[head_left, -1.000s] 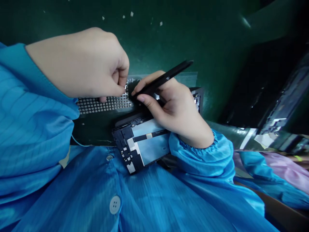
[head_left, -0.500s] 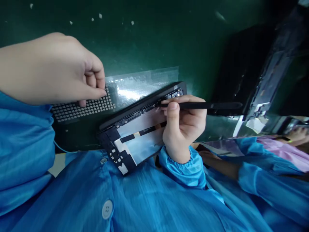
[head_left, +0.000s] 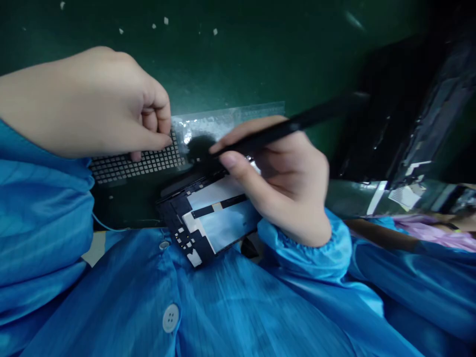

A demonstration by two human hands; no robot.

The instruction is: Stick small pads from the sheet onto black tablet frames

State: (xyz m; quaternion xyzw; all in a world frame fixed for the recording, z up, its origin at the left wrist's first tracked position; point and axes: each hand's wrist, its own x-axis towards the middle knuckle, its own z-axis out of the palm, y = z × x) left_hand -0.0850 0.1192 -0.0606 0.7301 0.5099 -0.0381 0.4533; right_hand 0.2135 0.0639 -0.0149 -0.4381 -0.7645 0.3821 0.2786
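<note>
My left hand [head_left: 115, 106] has thumb and forefinger pinched at the right edge of a clear sheet carrying rows of small grey square pads [head_left: 148, 161]. In a pen-like grip my right hand [head_left: 282, 173] holds black tweezers [head_left: 275, 131], their rear end pointing up and right. The tweezers' tips are dark and blurred, near the end of the pad sheet. Beneath the right hand lies an opened black tablet-like device [head_left: 226, 225], tilted against the table edge, its silver-blue inner panel crossed by a black ribbon strip. The hand hides the device's right part.
The green table mat [head_left: 241, 64] bears several small white scraps [head_left: 166, 21]. Clear film [head_left: 253, 110] lies behind the device. Dark device parts [head_left: 427, 114] and a white paper piece [head_left: 405, 196] lie at right. Another person's arm [head_left: 383, 235] is at lower right.
My right hand has lifted off the device's upper edge and swung the tweezers left toward the pad sheet. My left hand keeps its pinch on the sheet. The view has shifted slightly.
</note>
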